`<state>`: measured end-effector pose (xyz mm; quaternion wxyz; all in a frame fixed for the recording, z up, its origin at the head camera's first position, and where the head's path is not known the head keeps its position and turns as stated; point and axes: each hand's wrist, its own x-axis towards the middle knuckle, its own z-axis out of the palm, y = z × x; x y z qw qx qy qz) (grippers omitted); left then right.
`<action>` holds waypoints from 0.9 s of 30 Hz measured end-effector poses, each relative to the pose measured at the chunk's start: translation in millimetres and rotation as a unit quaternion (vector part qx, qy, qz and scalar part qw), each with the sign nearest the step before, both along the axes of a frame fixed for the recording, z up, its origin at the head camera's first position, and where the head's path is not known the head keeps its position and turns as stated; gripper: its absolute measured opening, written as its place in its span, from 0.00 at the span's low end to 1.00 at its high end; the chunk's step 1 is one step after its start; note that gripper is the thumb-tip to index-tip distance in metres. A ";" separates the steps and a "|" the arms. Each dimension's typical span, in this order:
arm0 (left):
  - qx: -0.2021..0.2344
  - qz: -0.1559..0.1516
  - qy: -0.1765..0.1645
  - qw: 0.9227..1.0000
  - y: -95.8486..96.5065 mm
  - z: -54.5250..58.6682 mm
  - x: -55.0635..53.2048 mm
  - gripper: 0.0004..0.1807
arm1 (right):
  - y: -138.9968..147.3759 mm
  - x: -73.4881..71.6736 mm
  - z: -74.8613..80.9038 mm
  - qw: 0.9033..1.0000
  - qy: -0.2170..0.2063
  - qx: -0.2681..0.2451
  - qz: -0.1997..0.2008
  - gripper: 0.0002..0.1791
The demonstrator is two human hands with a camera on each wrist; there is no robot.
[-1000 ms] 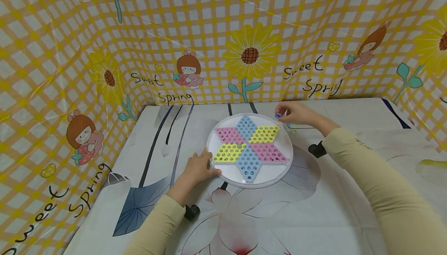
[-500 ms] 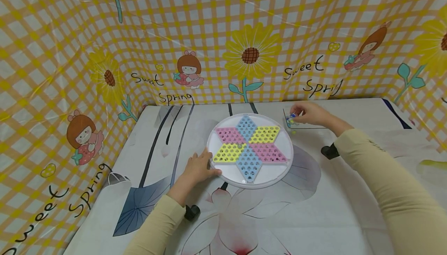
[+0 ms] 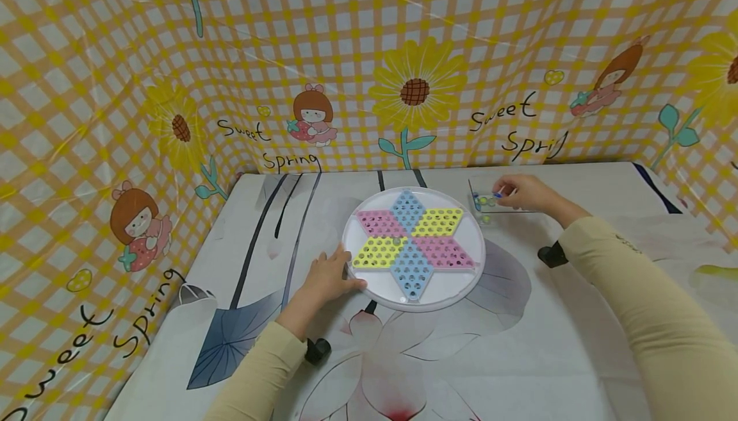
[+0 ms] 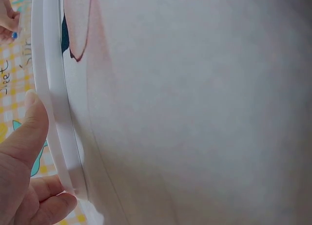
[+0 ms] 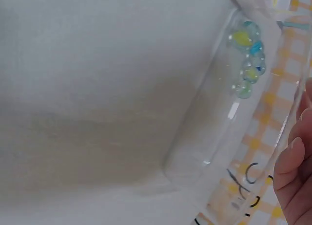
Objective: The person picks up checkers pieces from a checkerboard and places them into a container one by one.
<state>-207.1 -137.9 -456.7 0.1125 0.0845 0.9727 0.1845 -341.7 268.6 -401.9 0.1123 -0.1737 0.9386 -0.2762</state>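
Observation:
A round white Chinese checkers board point(image 3: 452, 289) with a pink, yellow and blue star lies on the table. My left hand point(image 3: 328, 277) grips its left rim, the thumb point(image 4: 29, 130) and fingers point(image 4: 53, 205) at the edge in the left wrist view. Beyond the board's right side, my right hand point(image 3: 530, 195) pinches a blue marble point(image 3: 498, 195) over a clear plastic box point(image 5: 195, 122). Several glass marbles point(image 5: 248, 64) cluster at one end of that box. One clear marble point(image 3: 396, 241) sits near the star's middle.
A patterned white cloth point(image 3: 450, 357) with a large flower print covers the table. Behind it rises a yellow checked curtain point(image 3: 357, 36). Just in front of the box, a greenish marble point(image 3: 485, 219) shows near the board's rim.
My right hand has moved right with the blue marble, from the board's back right rim to over the clear box. The left hand has stayed at the rim.

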 end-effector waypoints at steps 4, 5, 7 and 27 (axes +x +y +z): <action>0.001 -0.001 0.000 1.000 -0.1 -1.5 -1.6 0.43 | 2.6 0.1 -3.2 1.000 -0.005 0.001 -0.011 0.13; 0.000 0.000 0.000 1.000 -0.1 -1.8 -1.8 0.43 | 3.1 0.2 -3.6 1.000 -0.004 0.000 -0.012 0.13; 0.002 0.001 0.001 1.000 -0.2 -2.1 -2.0 0.43 | 3.6 0.6 -4.0 1.000 -0.003 -0.001 -0.013 0.14; -0.001 0.001 0.003 1.000 -1.0 -6.5 -4.3 0.43 | -13.3 5.7 11.6 0.998 0.053 0.005 0.014 0.14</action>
